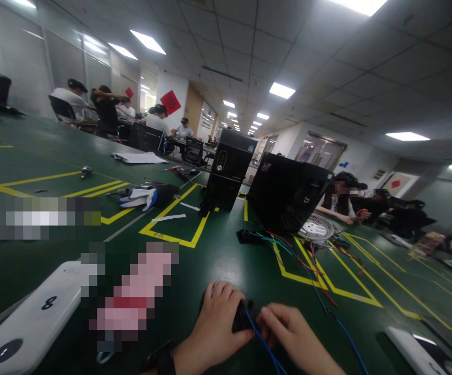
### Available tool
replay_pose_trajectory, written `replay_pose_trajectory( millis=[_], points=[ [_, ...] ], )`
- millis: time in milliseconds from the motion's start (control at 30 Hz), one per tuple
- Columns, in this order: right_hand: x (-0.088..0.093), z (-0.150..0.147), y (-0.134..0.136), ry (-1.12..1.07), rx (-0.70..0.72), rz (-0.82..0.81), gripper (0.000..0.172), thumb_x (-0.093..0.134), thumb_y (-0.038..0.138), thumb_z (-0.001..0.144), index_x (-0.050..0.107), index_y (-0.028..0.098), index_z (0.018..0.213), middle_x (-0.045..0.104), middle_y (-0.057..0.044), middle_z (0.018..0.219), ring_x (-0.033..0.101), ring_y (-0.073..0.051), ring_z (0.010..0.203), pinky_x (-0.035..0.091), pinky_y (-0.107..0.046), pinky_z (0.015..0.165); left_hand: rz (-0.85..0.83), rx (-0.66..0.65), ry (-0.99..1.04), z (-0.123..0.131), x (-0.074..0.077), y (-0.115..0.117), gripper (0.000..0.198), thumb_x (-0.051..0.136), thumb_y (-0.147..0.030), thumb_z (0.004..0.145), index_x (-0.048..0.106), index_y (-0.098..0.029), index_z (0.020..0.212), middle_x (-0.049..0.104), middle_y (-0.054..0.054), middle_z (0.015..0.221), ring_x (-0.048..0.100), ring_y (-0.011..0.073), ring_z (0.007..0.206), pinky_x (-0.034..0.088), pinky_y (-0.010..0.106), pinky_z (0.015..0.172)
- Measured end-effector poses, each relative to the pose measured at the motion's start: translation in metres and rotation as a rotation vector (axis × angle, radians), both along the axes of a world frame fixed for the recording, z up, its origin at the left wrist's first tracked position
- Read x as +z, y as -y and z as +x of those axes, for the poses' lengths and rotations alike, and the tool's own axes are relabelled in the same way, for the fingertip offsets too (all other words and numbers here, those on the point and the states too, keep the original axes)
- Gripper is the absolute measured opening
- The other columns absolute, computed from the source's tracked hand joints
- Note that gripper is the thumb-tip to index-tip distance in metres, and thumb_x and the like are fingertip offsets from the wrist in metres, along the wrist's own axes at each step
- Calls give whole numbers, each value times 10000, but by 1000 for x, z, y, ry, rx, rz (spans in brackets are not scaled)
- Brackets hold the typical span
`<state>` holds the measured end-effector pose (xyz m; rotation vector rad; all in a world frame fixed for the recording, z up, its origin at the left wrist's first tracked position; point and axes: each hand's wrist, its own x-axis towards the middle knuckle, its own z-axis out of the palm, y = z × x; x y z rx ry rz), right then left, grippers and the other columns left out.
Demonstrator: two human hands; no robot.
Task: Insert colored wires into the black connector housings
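Note:
At the bottom of the view my left hand (220, 325) curls around a small black connector (243, 316) on the green table (226, 260). My right hand (292, 336) pinches the same connector from the right, where a blue wire (267, 350) leaves it. Red and blue wires (312, 268) trail from there toward a black computer case (286, 194) lying on its side. A second black connector (244, 237) lies beyond my hands.
An upright black computer case (228, 169) stands behind yellow tape lines. Gloves (143, 197), papers (138, 157), a screwdriver (181, 171) and a white fan grille (315, 228) lie around. A white device (30, 325) sits near left. Several people sit at far left and right.

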<state>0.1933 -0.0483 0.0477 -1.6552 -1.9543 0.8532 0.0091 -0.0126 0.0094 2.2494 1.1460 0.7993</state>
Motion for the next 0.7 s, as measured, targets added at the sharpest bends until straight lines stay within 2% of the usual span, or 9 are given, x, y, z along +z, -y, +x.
replay_pose_trajectory(
  millis=[100,267,400,600,700],
  points=[
    [-21,1,16,-279,-10,-244,512,452,647,816,573,154,751,595,-3,560,519,-103,457,366,-201,455,5,7,-15,1,0,0,420,731,-416,635,570,-252,986,560,29,1060,447,279,1052,225,453,1001],
    [-31,0,14,-466,-47,-368,529,544,689,718,562,163,768,472,66,446,379,-60,345,269,-174,373,10,19,-52,3,0,0,456,730,-452,620,569,-256,999,562,31,1072,447,285,1062,228,451,1003],
    [-27,0,16,-477,-52,-371,506,608,653,688,555,166,810,378,108,426,267,-40,330,200,-175,351,29,11,-40,3,0,0,431,709,-436,643,559,-258,1005,567,26,1060,461,274,1047,226,448,1007],
    [-20,1,22,-385,-51,-255,477,655,564,712,608,129,904,353,89,525,296,-57,476,227,-197,460,63,17,-24,4,-1,0,387,680,-441,684,557,-242,993,570,33,1046,468,273,1031,255,443,987],
    [-22,3,21,-424,-59,-243,451,623,550,753,609,130,918,360,83,537,294,-61,484,221,-202,462,79,17,-5,3,-1,-1,358,684,-416,693,556,-239,975,573,25,1019,479,258,1003,283,418,964]
  ],
)
